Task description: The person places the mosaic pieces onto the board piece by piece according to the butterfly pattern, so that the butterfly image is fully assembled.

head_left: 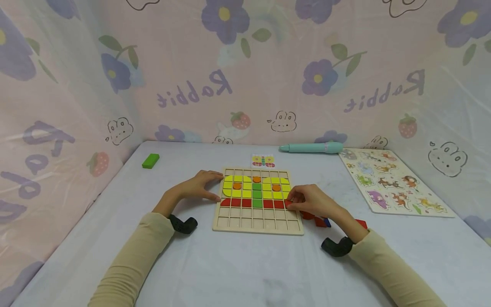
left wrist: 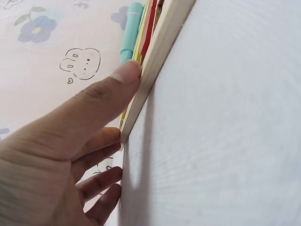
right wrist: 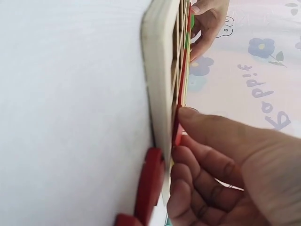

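A wooden grid board (head_left: 258, 224) lies flat on the table. Yellow pieces (head_left: 234, 194), orange round pieces (head_left: 256, 179), a green column (head_left: 257, 195) and a red row (head_left: 241, 202) fill its upper and middle cells. The lower cells show bare wood. Along the board's left edge, my left hand (head_left: 198, 186) rests its thumb and fingers, fairly straight. My right hand (head_left: 311, 199) pinches a red piece (right wrist: 178, 133) between thumb and index finger at the right end of the red row; the fingers partly cover it.
Loose red pieces (head_left: 320, 221) and a blue one lie right of the board, partly behind the right hand. A picture card (head_left: 262, 161) sits behind the board. Farther off are a green block (head_left: 151, 160), a teal pen (head_left: 310, 148) and an animal puzzle board (head_left: 395, 181).
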A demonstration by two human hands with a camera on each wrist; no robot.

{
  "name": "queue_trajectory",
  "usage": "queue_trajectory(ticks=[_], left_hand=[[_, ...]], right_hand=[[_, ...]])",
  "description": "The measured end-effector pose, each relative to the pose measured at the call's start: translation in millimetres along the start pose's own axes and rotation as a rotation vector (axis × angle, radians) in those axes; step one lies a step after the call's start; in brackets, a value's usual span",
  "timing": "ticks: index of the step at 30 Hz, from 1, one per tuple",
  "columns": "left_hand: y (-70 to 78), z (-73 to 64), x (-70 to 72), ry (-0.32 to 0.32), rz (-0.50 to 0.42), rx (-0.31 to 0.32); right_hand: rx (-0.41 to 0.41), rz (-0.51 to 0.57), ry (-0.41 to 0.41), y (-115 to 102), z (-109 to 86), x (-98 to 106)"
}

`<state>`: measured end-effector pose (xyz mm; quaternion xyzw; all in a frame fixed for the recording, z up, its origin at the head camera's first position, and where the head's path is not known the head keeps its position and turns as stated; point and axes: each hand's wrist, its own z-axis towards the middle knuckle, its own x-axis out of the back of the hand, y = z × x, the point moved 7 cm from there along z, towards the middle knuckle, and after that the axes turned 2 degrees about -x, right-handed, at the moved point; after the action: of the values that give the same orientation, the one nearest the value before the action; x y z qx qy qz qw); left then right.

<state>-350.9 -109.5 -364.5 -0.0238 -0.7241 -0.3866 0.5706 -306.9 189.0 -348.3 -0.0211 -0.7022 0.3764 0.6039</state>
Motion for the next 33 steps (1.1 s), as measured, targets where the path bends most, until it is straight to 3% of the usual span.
queue_trajectory(ticks=[18,25,33], left_hand=[[-1.9,0.3,-0.7,-0.003,0.003,0.007],[-3.3,0.9,-0.6,0.000,0.016,0.007],[-2.8,1.4,-1.7,-0.002,0.012,-0.008]], right_hand=[[-0.024,-0.055,0.031,5.4,-6.9,12.4],[-0.064,-0.078,-0.064,16.8,-14.8,13.6],[-0.031,-0.090,-0.079,15.8,-18.8,14.4]])
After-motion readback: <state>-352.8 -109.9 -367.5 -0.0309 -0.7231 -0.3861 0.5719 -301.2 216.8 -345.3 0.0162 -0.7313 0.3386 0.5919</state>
